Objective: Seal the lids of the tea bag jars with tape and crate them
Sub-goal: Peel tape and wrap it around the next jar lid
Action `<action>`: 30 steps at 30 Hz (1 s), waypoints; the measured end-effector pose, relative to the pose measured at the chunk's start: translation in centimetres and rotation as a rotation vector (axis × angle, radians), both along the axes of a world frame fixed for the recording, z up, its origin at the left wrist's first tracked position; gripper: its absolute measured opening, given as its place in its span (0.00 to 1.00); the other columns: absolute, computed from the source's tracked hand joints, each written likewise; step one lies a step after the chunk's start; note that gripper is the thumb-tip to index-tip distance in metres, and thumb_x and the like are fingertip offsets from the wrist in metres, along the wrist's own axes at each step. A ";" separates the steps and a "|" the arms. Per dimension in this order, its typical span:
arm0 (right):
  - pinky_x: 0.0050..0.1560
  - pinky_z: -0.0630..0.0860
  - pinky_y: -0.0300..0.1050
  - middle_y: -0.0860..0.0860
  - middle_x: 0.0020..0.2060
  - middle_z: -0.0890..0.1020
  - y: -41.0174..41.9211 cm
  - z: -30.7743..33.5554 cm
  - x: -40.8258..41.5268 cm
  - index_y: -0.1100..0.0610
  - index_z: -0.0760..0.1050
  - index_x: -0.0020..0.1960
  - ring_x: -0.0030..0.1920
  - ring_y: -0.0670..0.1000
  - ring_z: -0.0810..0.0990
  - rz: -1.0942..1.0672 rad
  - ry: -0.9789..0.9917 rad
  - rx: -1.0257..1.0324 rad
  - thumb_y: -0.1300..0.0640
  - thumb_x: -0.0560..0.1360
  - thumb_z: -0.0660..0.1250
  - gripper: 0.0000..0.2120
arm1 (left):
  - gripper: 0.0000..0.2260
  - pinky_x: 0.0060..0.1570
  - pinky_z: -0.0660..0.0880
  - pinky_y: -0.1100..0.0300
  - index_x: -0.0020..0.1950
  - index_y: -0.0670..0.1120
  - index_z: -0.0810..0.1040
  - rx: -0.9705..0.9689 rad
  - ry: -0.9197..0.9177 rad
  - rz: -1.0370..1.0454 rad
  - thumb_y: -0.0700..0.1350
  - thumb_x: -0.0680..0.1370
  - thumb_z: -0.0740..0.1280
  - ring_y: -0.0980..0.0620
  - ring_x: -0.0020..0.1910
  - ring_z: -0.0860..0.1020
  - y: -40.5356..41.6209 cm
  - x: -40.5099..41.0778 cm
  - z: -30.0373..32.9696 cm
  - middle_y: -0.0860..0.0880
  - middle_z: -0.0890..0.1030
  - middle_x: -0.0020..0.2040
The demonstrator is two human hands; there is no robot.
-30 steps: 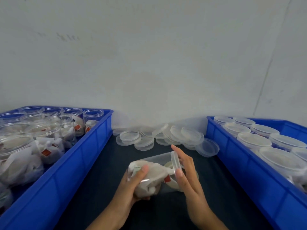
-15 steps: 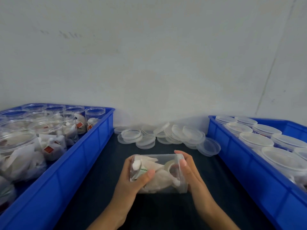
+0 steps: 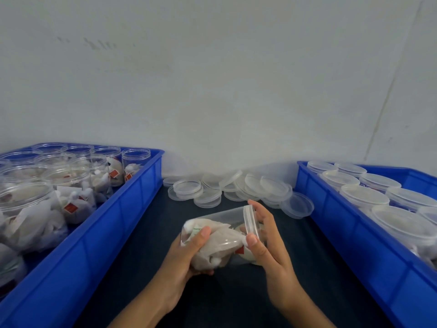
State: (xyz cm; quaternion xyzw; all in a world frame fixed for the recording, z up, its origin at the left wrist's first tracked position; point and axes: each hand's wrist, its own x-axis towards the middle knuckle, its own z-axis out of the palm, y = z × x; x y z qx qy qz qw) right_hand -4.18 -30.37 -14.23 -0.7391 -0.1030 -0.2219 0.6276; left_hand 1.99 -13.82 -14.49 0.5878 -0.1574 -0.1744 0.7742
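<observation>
Tea bag jar (image 3: 220,237), a clear plastic cylinder filled with white tea bags with small red tags, lies on its side in the head view, held above the dark desk (image 3: 236,304) between two blue crates. Its translucent plastic lid (image 3: 250,221) is on the mouth and points to the right. The left hand (image 3: 189,254) grips the body of the jar from below, with the thumb curled over the top side. The right hand (image 3: 264,240) holds the lid end: its fingers reach over the far rim of the lid and its thumb presses the near rim.

On the left stands a blue plastic crate (image 3: 118,216) full of clear jars (image 3: 71,185) with tea bags inside; these have no lids. On the right stands a second blue plastic crate (image 3: 354,233), and the jars in it (image 3: 364,195) carry lids. Behind the hands, near the pale wall (image 3: 212,79), a heap of loose translucent round lids (image 3: 236,188) lies on the desk, some overlapping one another.
</observation>
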 end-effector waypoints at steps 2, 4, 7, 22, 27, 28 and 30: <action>0.62 0.75 0.61 0.56 0.63 0.74 0.1 0.3 0.0 0.41 0.65 0.70 0.65 0.60 0.73 -0.019 -0.030 -0.005 0.39 0.69 0.65 0.30 | 0.28 0.36 0.79 0.58 0.61 0.49 0.77 -0.013 -0.029 0.013 0.62 0.66 0.75 0.50 0.40 0.83 0.0 0.0 0.1 0.45 0.85 0.49; 0.59 0.75 0.65 0.52 0.60 0.76 0.1 0.4 0.0 0.42 0.67 0.67 0.62 0.59 0.75 -0.026 -0.054 0.013 0.40 0.70 0.66 0.27 | 0.27 0.38 0.80 0.59 0.61 0.50 0.77 -0.011 -0.055 0.032 0.60 0.65 0.74 0.50 0.44 0.84 -0.1 0.1 0.0 0.48 0.85 0.51; 0.51 0.81 0.54 0.49 0.59 0.77 -0.2 0.3 -0.1 0.40 0.70 0.64 0.59 0.54 0.78 -0.052 -0.074 0.056 0.43 0.69 0.68 0.24 | 0.33 0.44 0.79 0.65 0.63 0.53 0.74 0.120 -0.231 0.062 0.62 0.62 0.77 0.56 0.51 0.82 0.1 0.8 -0.4 0.52 0.83 0.55; 0.59 0.65 0.24 0.32 0.62 0.67 -1.5 -1.6 1.5 0.42 0.62 0.70 0.66 0.35 0.65 -0.291 0.090 -0.350 0.55 0.77 0.67 0.25 | 0.34 0.49 0.74 0.58 0.61 0.53 0.66 0.609 -0.456 0.459 0.55 0.62 0.80 0.57 0.52 0.76 0.4 2.4 -2.5 0.58 0.74 0.53; 0.57 0.65 0.33 0.41 0.63 0.68 -2.5 -2.8 1.9 0.48 0.61 0.72 0.66 0.43 0.67 -0.321 0.299 -0.876 0.51 0.79 0.64 0.23 | 0.34 0.43 0.70 0.63 0.64 0.51 0.65 0.583 -0.404 0.504 0.52 0.65 0.80 0.58 0.50 0.74 0.7 3.1 -3.0 0.57 0.74 0.54; 0.57 0.66 0.34 0.42 0.62 0.70 -2.5 -2.7 2.0 0.49 0.66 0.68 0.64 0.44 0.68 -0.353 0.290 -0.935 0.51 0.79 0.63 0.18 | 0.34 0.44 0.70 0.64 0.65 0.50 0.65 0.593 -0.408 0.501 0.52 0.66 0.79 0.57 0.51 0.74 0.7 3.0 -3.1 0.56 0.74 0.54; 0.54 0.68 0.35 0.44 0.57 0.72 -2.3 -2.4 2.2 0.51 0.71 0.59 0.58 0.44 0.70 -0.403 0.285 -0.961 0.52 0.80 0.62 0.09 | 0.36 0.51 0.73 0.59 0.68 0.48 0.64 0.593 -0.422 0.514 0.53 0.66 0.79 0.52 0.57 0.74 0.4 2.8 -3.2 0.52 0.74 0.59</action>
